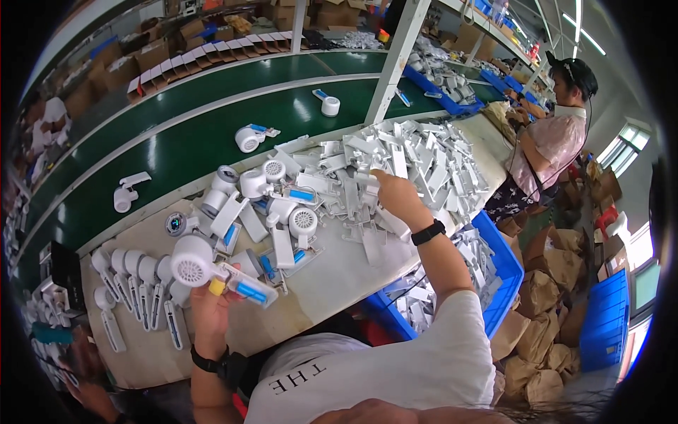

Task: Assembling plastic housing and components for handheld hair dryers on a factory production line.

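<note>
My left hand is closed around a white handheld fan with a round, grilled head. Its handle is uncovered, showing a blue cylindrical battery. Something yellow shows at the fingers. My right hand is stretched forward over a heap of white plastic handle covers. Its fingers are bent together at a white cover on the heap's near left side; the fingertips are partly hidden. Between both hands lie several more fans, some with blue batteries exposed.
Fans with slotted handles stand in a row at left. A green conveyor belt beyond the table carries scattered fans. A blue bin of white parts sits by my right arm. Brown bags cover the right floor. A co-worker stands far right.
</note>
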{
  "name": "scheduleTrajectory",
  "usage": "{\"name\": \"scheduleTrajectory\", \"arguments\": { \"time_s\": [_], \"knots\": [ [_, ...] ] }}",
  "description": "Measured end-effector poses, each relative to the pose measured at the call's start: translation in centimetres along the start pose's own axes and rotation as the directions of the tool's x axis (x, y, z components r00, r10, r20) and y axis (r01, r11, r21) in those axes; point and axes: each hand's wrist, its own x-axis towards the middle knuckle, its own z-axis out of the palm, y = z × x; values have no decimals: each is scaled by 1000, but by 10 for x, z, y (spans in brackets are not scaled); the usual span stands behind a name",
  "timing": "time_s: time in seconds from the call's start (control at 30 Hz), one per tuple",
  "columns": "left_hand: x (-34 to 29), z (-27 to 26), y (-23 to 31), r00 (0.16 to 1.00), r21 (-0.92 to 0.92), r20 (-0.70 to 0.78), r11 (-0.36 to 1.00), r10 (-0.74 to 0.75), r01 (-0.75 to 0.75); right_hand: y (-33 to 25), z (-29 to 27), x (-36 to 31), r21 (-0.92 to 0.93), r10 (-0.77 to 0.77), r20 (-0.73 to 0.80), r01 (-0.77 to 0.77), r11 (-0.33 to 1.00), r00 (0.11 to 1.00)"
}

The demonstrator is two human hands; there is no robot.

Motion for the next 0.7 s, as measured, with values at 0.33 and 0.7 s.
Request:
{"name": "scheduleTrajectory", "arguments": {
  "time_s": [0.33, 0.7],
  "knots": [
    [23, 22, -32, 966, -347, -243, 922, 89, -172, -170, -50, -20, 831, -412, 157, 106, 546, 897],
    [-3, 27, -28, 890, -280, -379, 885, 253, -371, -245, -27, -11, 498, -591, -232, 616, 610, 773]
  ]
}}
